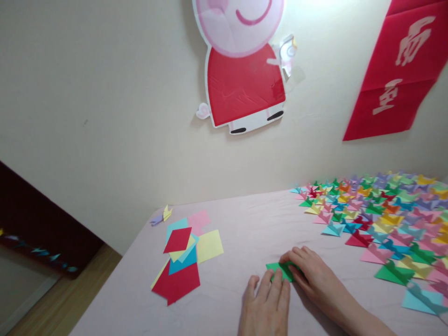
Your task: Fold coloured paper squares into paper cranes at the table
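A small green paper piece (280, 269), partly folded, lies on the pink table (245, 233) near the front. My left hand (268, 303) rests flat with fingers stretched out, fingertips pressing the paper's near edge. My right hand (311, 273) comes in from the right, its fingers curled down onto the green paper's right side, covering part of it. Both hands touch the same paper.
A loose pile of coloured paper squares (185, 256) lies to the left. Several rows of folded paper figures (381, 219) cover the table's right side. A small folded piece (164, 214) sits at the far left corner. A cartoon cutout (245, 74) and red banner (395, 70) hang on the wall.
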`<state>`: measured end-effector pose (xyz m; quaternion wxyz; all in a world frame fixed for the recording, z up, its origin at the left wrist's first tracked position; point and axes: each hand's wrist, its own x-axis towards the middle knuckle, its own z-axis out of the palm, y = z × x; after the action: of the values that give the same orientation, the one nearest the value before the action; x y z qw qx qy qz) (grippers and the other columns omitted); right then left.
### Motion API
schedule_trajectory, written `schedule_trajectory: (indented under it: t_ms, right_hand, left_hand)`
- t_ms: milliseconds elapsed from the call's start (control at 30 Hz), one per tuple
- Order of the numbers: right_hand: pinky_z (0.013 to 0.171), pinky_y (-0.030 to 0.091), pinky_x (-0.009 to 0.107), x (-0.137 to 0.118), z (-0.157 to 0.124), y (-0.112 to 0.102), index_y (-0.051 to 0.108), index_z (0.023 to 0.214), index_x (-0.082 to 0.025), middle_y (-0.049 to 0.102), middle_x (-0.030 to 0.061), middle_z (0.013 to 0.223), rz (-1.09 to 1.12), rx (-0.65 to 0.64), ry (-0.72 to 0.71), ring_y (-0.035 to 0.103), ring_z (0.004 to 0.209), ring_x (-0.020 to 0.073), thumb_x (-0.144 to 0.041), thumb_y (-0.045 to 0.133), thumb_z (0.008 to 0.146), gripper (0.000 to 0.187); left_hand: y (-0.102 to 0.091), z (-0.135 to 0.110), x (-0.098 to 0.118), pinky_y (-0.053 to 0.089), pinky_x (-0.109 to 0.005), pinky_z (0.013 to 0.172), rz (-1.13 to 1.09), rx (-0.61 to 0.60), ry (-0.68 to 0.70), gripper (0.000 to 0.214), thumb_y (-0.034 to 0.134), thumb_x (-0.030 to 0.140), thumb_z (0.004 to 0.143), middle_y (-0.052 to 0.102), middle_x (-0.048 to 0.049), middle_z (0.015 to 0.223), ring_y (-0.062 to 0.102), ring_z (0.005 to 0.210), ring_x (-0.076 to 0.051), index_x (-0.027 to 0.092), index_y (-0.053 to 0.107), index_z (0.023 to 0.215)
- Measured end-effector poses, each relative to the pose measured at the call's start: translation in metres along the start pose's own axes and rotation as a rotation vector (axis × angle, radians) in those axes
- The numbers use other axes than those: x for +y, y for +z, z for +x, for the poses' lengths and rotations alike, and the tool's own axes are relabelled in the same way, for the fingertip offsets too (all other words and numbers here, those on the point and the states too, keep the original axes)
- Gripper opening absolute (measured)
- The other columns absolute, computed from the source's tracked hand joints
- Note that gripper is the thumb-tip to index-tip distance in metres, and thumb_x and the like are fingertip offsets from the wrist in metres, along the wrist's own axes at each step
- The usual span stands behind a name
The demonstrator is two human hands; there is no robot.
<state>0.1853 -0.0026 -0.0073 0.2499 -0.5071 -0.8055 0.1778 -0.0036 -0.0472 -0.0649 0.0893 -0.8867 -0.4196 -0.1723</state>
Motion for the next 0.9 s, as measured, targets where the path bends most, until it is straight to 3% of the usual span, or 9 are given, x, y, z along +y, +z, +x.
schedule_trajectory:
  t_ms: [100, 233, 367, 567, 900]
  right_hand:
    - [0.075, 0.044, 0.037, 0.0, -0.001, 0.002, 0.064, 0.09, -0.022, 0.066, 0.0071, 0.088, 0.0, 0.025, -0.009, 0.057, 0.083, 0.024, -0.014, 0.044, 0.089, 0.022]
    - [0.076, 0.044, 0.037, -0.002, -0.002, 0.003, 0.064, 0.091, -0.022, 0.066, 0.0063, 0.088, 0.017, 0.042, -0.002, 0.057, 0.084, 0.0236, -0.012, 0.045, 0.087, 0.021]
    - [0.077, 0.044, 0.037, -0.004, -0.002, 0.003, 0.064, 0.089, -0.022, 0.067, 0.0062, 0.088, 0.001, 0.049, 0.022, 0.057, 0.085, 0.0238, -0.011, 0.046, 0.086, 0.021]
    - [0.077, 0.043, 0.037, -0.004, -0.002, 0.008, 0.065, 0.09, -0.022, 0.068, 0.0067, 0.09, -0.061, 0.07, 0.04, 0.056, 0.084, 0.024, -0.013, 0.042, 0.09, 0.024]
    - [0.084, 0.041, 0.038, -0.019, -0.003, -0.003, 0.062, 0.09, -0.022, 0.067, 0.0054, 0.095, -0.074, 0.042, 0.117, 0.056, 0.092, 0.0256, -0.02, 0.054, 0.079, 0.014]
  left_hand:
    - [-0.004, 0.003, -0.001, 0.043, -0.046, 0.098, -0.014, -0.007, -0.001, 0.069, 0.042, 0.067, 0.089, 0.057, -0.009, 0.138, 0.056, 0.117, -0.031, 0.02, 0.05, 0.138]
    - [-0.009, 0.007, -0.002, 0.042, -0.048, 0.097, -0.032, 0.002, 0.003, 0.079, 0.04, 0.078, 0.082, 0.062, -0.0102, 0.132, 0.058, 0.112, -0.032, 0.021, 0.055, 0.134]
    - [-0.019, 0.011, 0.001, 0.04, -0.053, 0.102, -0.086, -0.113, -0.04, 0.088, 0.037, 0.083, 0.079, 0.059, -0.013, 0.135, 0.056, 0.118, -0.035, 0.018, 0.056, 0.135]
    - [-0.046, 0.02, 0.011, 0.029, -0.061, 0.111, -0.186, -0.383, -0.16, 0.084, 0.039, 0.07, 0.085, 0.043, -0.0167, 0.148, 0.042, 0.134, -0.039, 0.01, 0.046, 0.143]
    - [-0.085, 0.025, 0.017, 0.01, -0.061, 0.118, -0.386, -0.461, -0.245, 0.088, 0.046, 0.069, 0.085, 0.027, -0.0149, 0.156, 0.025, 0.144, -0.036, 0.01, 0.032, 0.149]
